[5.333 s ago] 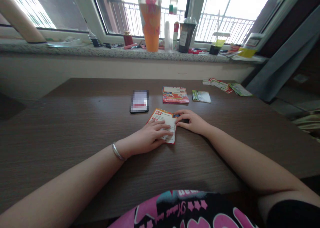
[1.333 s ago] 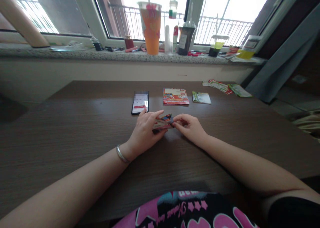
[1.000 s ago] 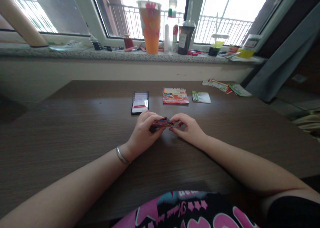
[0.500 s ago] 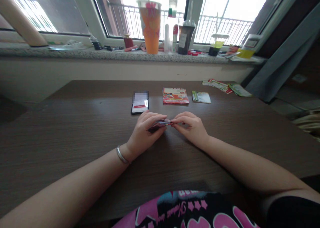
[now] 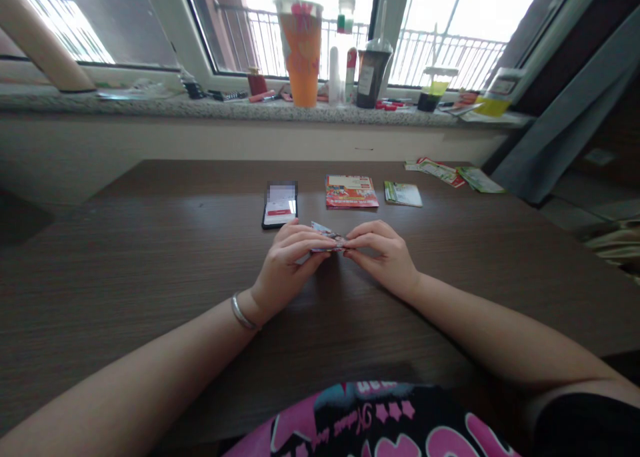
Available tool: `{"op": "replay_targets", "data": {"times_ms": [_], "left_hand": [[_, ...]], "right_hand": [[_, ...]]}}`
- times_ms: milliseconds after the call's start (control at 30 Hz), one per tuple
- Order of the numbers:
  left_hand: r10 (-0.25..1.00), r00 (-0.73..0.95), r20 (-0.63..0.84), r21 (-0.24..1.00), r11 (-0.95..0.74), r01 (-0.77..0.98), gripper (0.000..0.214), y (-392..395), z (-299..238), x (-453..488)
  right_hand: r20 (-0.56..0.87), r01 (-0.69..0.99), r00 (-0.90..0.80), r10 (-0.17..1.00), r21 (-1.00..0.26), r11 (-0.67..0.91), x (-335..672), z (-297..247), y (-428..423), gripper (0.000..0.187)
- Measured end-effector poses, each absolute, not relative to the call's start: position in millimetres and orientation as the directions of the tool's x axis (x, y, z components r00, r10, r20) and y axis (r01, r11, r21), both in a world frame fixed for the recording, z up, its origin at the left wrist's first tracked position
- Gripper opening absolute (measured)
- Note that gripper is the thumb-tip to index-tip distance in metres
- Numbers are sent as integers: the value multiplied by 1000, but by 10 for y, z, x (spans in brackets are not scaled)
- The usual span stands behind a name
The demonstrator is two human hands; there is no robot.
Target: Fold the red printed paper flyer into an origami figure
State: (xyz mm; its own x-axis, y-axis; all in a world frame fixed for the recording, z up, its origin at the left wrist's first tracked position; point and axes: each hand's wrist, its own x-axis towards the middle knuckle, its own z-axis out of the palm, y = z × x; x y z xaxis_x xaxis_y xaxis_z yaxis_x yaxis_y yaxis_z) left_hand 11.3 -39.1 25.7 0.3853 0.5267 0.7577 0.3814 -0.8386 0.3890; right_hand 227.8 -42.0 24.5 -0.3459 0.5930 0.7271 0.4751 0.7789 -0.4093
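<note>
Paper leaflet point(image 5: 325, 231), its ends pinched between fingers and thumbs of the left hand point(image 5: 287, 258) and right hand point(image 5: 384, 250), sits over a wood-grain desk point(image 5: 330, 337); probably light, flexible and easily creased, it suits a gentle edge grip.

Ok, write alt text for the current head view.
A person's bare left hand and right hand hold a thin, colourful printed paper over a dark brown wood-grain table. Beyond lie a black rectangular phone, a red-and-white paper stack and a smaller green-and-white paper stack; a tall translucent cup of orange drink stands on the speckled stone windowsill.
</note>
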Motion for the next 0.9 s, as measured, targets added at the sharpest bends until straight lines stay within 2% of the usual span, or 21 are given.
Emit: {"op": "replay_targets", "data": {"times_ms": [300, 533, 700, 900], "left_hand": [[477, 394, 785, 381, -874, 301, 13, -371, 246, 128], [500, 375, 780, 391, -858, 332, 21, -404, 253, 127], [468, 397, 789, 368, -879, 305, 16, -410, 271, 124], [510, 366, 778, 423, -857, 295, 13, -402, 265, 124]], "right_hand": [[780, 439, -328, 533, -373, 817, 2274, 228, -388, 4], [762, 465, -337, 552, -375, 802, 2270, 235, -398, 4], [763, 466, -337, 551, -373, 802, 2265, 247, -410, 3], [762, 471, -349, 545, -360, 805, 2267, 255, -403, 5]]}}
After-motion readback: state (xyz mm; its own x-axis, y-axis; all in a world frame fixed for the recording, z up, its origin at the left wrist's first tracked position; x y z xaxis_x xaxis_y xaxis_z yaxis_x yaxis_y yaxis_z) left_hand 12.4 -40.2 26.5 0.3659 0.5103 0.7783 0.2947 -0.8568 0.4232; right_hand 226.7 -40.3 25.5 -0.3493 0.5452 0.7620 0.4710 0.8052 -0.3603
